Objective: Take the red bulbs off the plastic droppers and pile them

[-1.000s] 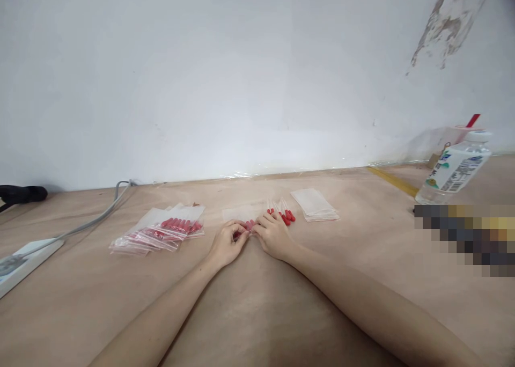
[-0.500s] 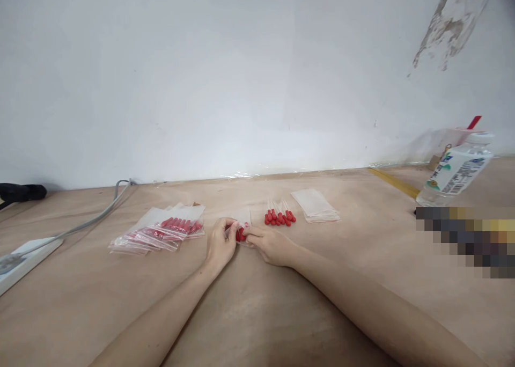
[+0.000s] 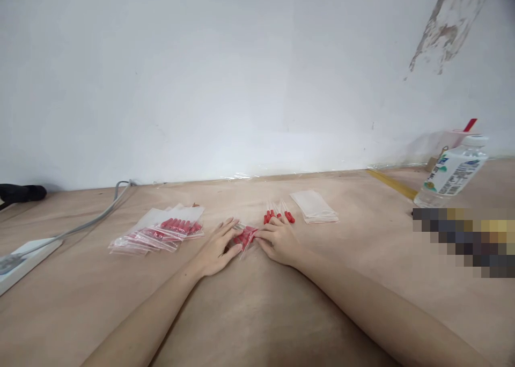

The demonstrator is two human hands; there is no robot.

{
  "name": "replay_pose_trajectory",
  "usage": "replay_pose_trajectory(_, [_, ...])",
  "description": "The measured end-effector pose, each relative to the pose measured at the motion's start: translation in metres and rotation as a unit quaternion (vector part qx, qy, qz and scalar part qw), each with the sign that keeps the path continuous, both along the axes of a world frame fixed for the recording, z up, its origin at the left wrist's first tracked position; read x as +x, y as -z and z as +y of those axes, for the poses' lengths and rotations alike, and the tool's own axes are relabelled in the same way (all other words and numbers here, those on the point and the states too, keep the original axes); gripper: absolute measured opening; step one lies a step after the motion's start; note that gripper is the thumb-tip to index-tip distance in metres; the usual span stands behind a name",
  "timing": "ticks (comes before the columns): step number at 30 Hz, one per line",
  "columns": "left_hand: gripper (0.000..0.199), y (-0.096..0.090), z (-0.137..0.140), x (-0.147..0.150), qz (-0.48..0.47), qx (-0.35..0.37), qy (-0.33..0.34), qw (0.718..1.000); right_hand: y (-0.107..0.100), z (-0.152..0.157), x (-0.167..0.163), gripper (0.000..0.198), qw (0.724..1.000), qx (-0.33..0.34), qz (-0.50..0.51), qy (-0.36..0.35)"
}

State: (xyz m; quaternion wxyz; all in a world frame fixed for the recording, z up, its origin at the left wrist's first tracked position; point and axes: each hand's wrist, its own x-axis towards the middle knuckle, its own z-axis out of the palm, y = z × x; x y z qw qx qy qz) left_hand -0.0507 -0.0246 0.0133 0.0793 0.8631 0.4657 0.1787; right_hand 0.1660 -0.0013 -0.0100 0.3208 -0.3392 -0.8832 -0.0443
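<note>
One clear bag (image 3: 246, 236) of red-tipped sticks (image 3: 240, 239) lies on the surface (image 3: 80, 308) in my head view, the red fanned wider than half a second ago; I judge I'm settling the contents. My left grip (image 3: 217, 249) has spread and rests against it; whether my right grip (image 3: 278, 242) pinches its edge, I can't tell. Filled bags (image 3: 171, 232) lie left.

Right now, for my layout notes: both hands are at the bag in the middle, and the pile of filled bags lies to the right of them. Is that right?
One thing is wrong: the head view shows the pile of filled bags to the left of both hands. As you say, the left hand and right hand are at the bag in the middle.
</note>
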Motion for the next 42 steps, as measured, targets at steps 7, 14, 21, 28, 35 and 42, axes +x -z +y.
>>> replay_pose_trajectory(7, [0.017, -0.002, -0.011, -0.001, -0.058, 0.001, 0.047, 0.997, -0.007, -0.008, -0.007, 0.021, 0.992, -0.113, -0.011, 0.062])
replay_pose_trajectory(14, [0.031, 0.003, -0.01, -0.001, -0.096, 0.014, 0.0, 0.995, -0.007, -0.005, -0.01, 0.034, 0.979, -0.192, -0.011, 0.063])
replay_pose_trajectory(21, [0.037, 0.005, -0.011, -0.006, -0.116, -0.004, -0.005, 0.993, -0.007, -0.003, -0.01, 0.03, 0.965, -0.258, 0.042, 0.031])
replay_pose_trajectory(28, [0.045, 0.014, -0.007, -0.014, -0.135, -0.017, -0.005, 0.991, -0.01, -0.005, -0.015, 0.027, 0.951, -0.286, 0.112, -0.035])
replay_pose_trajectory(35, [0.042, 0.011, -0.008, -0.013, -0.131, -0.026, -0.012, 0.991, -0.018, -0.007, -0.017, 0.033, 0.943, -0.315, 0.086, -0.07])
replay_pose_trajectory(42, [0.036, 0.01, -0.006, -0.012, -0.132, 0.005, -0.022, 0.991, -0.013, -0.009, -0.022, 0.014, 0.958, -0.26, 0.113, -0.037])
